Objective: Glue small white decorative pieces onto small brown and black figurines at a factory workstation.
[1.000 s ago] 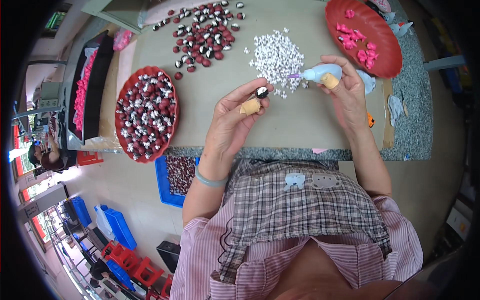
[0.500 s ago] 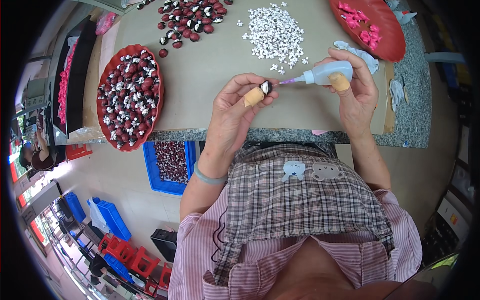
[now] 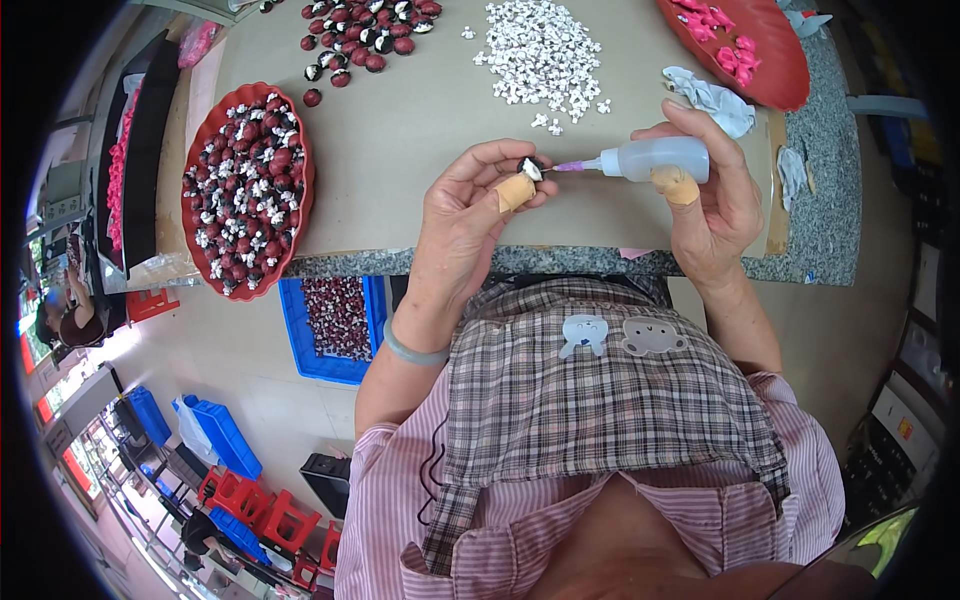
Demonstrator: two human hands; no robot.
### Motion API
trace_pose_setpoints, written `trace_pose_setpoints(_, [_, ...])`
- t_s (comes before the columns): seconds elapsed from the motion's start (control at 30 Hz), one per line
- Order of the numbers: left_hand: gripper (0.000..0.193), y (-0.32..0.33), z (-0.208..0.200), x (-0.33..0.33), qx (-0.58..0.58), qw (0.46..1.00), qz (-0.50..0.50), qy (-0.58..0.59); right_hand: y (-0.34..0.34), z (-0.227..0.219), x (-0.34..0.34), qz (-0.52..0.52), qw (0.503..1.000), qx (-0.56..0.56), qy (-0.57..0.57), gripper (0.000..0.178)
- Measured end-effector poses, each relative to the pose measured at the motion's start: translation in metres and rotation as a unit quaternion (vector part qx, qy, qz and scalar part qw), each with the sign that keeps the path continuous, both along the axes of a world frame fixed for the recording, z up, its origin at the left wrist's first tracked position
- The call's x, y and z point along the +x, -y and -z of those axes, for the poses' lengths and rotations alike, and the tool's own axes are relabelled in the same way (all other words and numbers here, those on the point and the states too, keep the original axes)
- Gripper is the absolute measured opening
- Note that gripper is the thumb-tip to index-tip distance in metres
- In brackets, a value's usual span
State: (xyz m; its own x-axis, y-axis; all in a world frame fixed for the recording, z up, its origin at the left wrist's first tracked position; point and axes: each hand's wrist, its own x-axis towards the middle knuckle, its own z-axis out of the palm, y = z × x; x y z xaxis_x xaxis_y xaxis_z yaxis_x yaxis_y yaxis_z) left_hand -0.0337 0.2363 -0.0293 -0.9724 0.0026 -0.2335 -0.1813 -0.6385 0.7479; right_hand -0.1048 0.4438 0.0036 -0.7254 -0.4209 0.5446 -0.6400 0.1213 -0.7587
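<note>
The left hand [image 3: 470,205] is pinching a small dark-and-white piece [image 3: 531,169] between taped thumb and fingertips, holding it up just above the table's near edge [image 3: 400,262]. The right hand [image 3: 712,195] is wrapping around a translucent squeeze bottle [image 3: 655,160], lying on its side, long axis running left to right, its thin pink nozzle [image 3: 572,166] pointing straight at the piece and almost touching it. So the piece is sitting directly left of the bottle tip, level with it, and the right hand is the one carrying the nozzle in.

Counting up: one bottle, one piece in hand. Two red trays, one at the table's left edge [image 3: 300,150] heaped with dark red and white pieces, far too many to count, and one at the far right corner [image 3: 770,80] holding pink bits. A loose pile of small white parts [image 3: 540,50] is spreading along the far edge, with a scatter of dark red pieces [image 3: 365,35] beside it toward the far left. A crumpled white cloth [image 3: 712,98] is lying near the right tray. Below the near edge, one blue bin [image 3: 300,335] is holding more dark pieces.
</note>
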Motion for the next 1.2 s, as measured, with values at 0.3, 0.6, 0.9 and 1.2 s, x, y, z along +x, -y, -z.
trace_pose_setpoints(0.3, [0.026,0.000,0.001,0.000,-0.020,1.000,0.010,0.001,-0.001,-0.002,0.001,0.004,0.999,0.038,-0.011,0.039])
trace_pose_setpoints(0.6, [0.026,0.000,0.003,0.001,-0.023,1.000,0.014,0.008,-0.001,0.000,0.001,0.009,0.998,0.051,-0.019,0.038])
trace_pose_setpoints(0.9, [0.027,-0.001,0.005,0.000,-0.031,0.999,0.024,0.016,0.000,-0.004,0.001,0.006,0.997,0.068,-0.046,0.039])
trace_pose_setpoints(1.2, [0.028,0.009,0.006,0.001,0.000,1.000,0.003,0.008,-0.004,0.010,-0.011,-0.010,0.992,-0.082,0.098,0.039])
